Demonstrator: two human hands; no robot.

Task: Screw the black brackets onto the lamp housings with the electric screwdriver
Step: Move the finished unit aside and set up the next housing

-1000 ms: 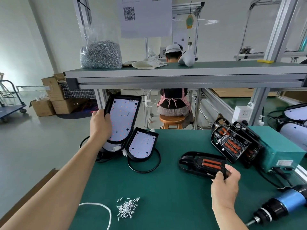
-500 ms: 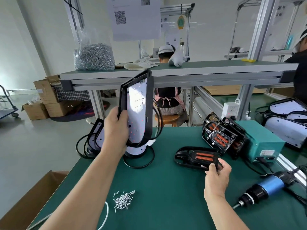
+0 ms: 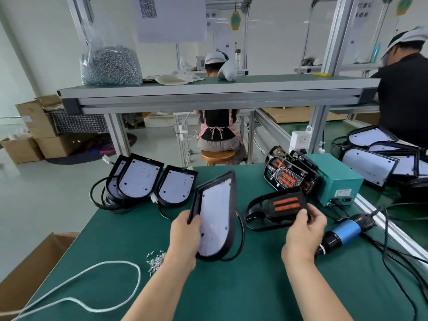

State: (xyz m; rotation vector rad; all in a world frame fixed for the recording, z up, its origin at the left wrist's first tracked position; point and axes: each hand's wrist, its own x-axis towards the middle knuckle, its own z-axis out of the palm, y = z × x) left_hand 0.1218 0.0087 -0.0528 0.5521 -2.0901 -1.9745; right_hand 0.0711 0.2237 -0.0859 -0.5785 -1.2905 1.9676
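The left hand [image 3: 185, 232] has brought the black-rimmed, D-shaped lamp housing with its white LED panel [image 3: 214, 218] away from the far stack of similar housings [image 3: 139, 179], where it was reaching a second ago. It now grasps the housing by its left edge, tilted and raised off the green surface [image 3: 231, 286] close in front of the person. The right hand [image 3: 303, 230], which only rested its fingertips on the black plastic bracket with two orange strips [image 3: 278, 208], now pinches the bracket's near end, and the bracket looks tipped up rather than lying flat. Housing and bracket sit just beside each other between the two hands, not yet touching. This suggests both parts are picked and the next step is mating them. No fastening has begun: the blue-and-black electric screwdriver [image 3: 340, 235] lies untouched just right of the right hand, and the small heap of silver screws [image 3: 156, 260] lies just left of the left wrist. More brackets [image 3: 289, 176] lean beyond the right hand.
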